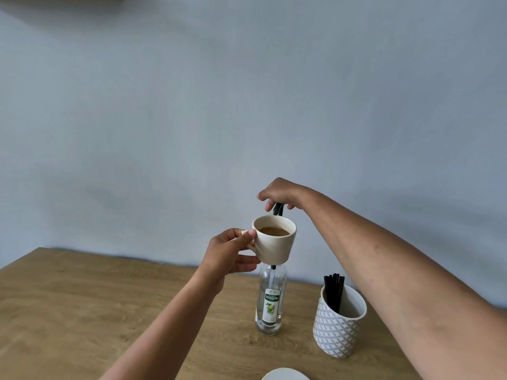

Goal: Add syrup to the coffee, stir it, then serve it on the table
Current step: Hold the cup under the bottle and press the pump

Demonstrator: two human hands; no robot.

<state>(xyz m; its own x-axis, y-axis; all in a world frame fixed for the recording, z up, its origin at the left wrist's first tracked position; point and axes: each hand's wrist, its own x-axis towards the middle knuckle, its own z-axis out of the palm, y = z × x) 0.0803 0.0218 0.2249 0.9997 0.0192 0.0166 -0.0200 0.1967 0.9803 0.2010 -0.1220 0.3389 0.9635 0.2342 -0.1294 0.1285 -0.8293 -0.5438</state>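
Ceramic coffee cup (pixel 274 244), rigid, probably breakable and liable to spill, raised above the desk (pixel 82 297). Left hand (pixel 233 250) fingers grip its handle, the sensible hold. Right hand (pixel 277 194) fingers curl round the glass syrup bottle (pixel 270 300) pump head (pixel 279 209).

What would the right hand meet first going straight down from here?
The right hand grips the dark pump head, so that comes first, then the syrup bottle below. The cup seems just in front; depth unclear.
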